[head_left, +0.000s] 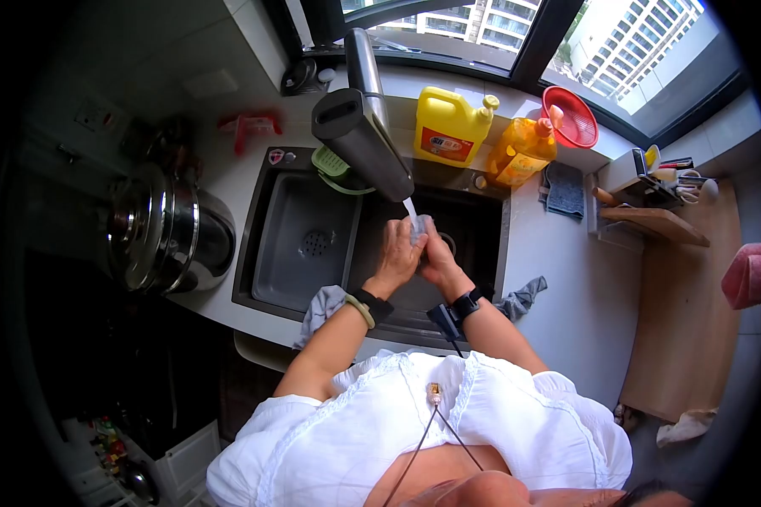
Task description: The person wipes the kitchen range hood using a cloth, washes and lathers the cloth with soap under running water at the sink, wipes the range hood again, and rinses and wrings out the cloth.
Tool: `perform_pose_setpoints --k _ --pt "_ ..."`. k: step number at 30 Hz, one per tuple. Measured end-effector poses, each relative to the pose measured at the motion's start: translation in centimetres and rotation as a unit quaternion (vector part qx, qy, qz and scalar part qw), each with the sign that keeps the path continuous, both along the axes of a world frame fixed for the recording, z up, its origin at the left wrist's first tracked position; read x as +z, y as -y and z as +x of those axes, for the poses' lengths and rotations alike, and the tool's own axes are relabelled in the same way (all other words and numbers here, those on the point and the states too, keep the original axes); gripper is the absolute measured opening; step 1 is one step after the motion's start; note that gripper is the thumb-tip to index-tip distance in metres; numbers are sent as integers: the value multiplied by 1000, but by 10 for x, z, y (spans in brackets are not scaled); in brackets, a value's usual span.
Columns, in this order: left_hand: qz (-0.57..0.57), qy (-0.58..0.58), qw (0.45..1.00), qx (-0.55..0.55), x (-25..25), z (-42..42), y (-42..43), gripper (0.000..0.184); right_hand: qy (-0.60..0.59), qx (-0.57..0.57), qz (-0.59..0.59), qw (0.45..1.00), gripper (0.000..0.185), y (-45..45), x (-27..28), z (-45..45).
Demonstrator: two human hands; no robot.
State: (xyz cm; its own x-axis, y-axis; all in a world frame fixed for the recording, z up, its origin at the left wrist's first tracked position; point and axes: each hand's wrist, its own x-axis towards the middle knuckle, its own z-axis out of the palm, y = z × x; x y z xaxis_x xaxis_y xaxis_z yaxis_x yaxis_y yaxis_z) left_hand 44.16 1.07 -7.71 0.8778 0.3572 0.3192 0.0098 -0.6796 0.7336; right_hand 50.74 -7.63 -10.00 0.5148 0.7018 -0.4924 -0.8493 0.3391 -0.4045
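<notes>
Both hands are together under the grey faucet (pixel 364 139), over the right basin of the dark sink (pixel 503 245). A white stream of water (pixel 410 207) falls from the spout onto the fingers. My left hand (pixel 395 255) is closed, its fingers curled inward. Against it, my right hand (pixel 436 253) is closed too. Between the fingertips shows a small pale, wet patch; whether it is an object or only water I cannot make out. Dark bands circle both wrists, and a pale green ring lies beside the left one.
Left of the faucet hangs a green strainer (pixel 334 165). Behind the sink stand a yellow jug (pixel 452 127) and an orange soap bottle (pixel 522 152), with a red basket (pixel 571 118) beyond. Cloths (pixel 321 311) lie on the front edge. A large pot (pixel 165 228) stands left.
</notes>
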Motion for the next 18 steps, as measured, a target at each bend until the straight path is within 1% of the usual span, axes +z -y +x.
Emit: perform_pose_setpoints --k 1,2,3,5,6,8,9,11,12,13,14,15,16,17,18 --pt "-24 -16 999 14 -6 1 3 39 16 -3 -34 999 43 -1 -12 0" --pt "-48 -31 998 30 -7 2 5 38 75 13 -80 994 45 -2 -17 0" --pt "-70 -46 995 46 -8 4 6 36 107 8 -113 988 45 -3 -30 1" --pt "-104 -39 992 55 -15 6 5 34 171 -3 -177 969 45 -7 -49 3" --pt "-121 -36 990 58 -15 8 5 32 228 14 -238 944 45 -7 -28 1" --pt "-160 -83 979 94 -14 13 8 27 335 45 -354 872 45 -3 8 -5" --pt "-179 -106 972 113 -12 15 8 25 329 31 -369 869 45 -3 6 -5" --pt "-180 -96 974 102 -36 20 3 28 316 5 -399 861 46 -4 1 -6" --pt "-180 -91 975 97 -39 23 1 31 368 13 -391 844 46 -2 2 -6" --pt "-295 -90 945 108 -42 25 0 35 419 20 -383 823 46 2 3 -5" --pt "-406 -87 902 116 -40 26 0 38 468 27 -374 800 46 7 7 -3" --pt "-511 -85 847 121 -38 28 -3 43 481 54 -364 796 44 10 10 1" --pt "-664 -111 734 84 -44 24 -15 45 494 82 -353 791 43 15 14 4" --pt "-726 -133 668 95 -35 23 -24 41 506 110 -341 785 41 18 16 6" --pt "-724 -115 677 65 -27 20 -28 38 494 88 -300 811 39 21 18 9"
